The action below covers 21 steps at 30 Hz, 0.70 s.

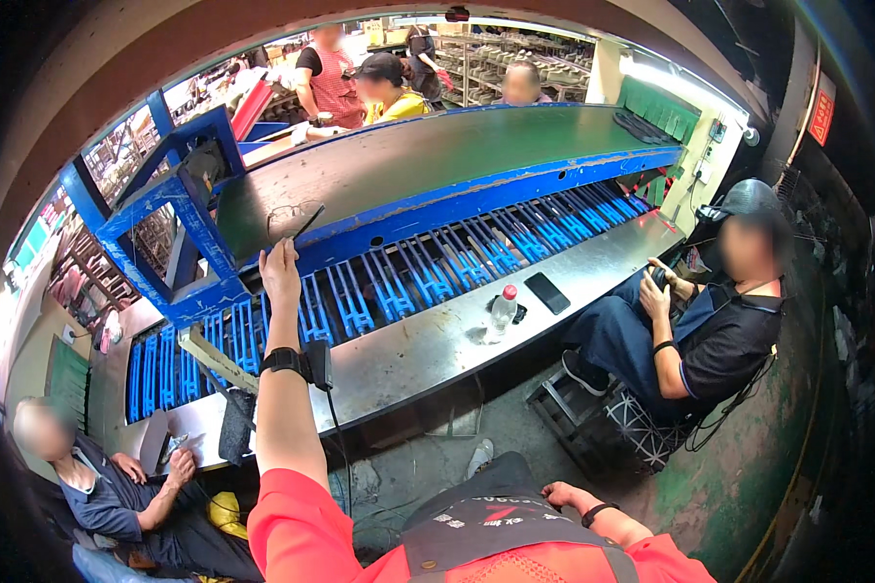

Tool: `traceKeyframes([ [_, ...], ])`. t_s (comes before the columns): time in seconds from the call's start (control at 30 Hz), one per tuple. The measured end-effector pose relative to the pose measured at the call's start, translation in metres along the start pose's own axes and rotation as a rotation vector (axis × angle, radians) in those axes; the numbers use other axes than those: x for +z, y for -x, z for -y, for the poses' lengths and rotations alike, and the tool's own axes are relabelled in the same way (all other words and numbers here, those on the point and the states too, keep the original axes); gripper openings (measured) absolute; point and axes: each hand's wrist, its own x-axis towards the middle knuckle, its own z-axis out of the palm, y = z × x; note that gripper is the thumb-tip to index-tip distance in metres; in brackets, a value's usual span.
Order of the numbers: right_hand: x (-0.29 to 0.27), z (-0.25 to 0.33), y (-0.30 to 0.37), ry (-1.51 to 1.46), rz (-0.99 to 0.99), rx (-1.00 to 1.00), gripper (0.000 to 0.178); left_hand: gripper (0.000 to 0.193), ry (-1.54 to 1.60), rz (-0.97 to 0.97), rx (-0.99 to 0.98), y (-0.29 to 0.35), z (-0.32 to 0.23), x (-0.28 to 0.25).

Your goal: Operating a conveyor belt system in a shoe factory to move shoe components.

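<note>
My left hand [280,270] reaches forward over the blue rail at the near edge of a green conveyor belt [437,146]. Its fingers are closed round the lower end of a thin dark stick [309,222], perhaps a pen or brush; its exact kind is unclear. Some thin wire-like loops [288,214] lie on the belt beside it. Near my dark apron [496,505], my right hand [561,495] is low with its fingers curled, and nothing shows in them. Both wrists wear dark bands, and a cable hangs from the left one.
Blue slatted rollers [399,287] run below the belt, behind a metal ledge [408,355]. A red-capped bottle [504,309] and a phone [546,292] rest there. Seated people [719,301] flank me on both sides; others stand beyond the belt. A blue frame [170,243] rises at left.
</note>
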Motion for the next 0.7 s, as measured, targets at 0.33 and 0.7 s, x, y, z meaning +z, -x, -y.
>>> traceKeyframes([
  [0.33,-0.01,0.008,0.004,-0.059,0.042,0.064,0.023,0.032,0.005,-0.013,0.004,-0.004,-0.003,0.004],
  [0.7,-0.042,0.018,-0.021,0.19,0.09,-0.21,0.027,0.021,0.459,-0.257,-0.161,0.023,-0.041,-0.016],
])
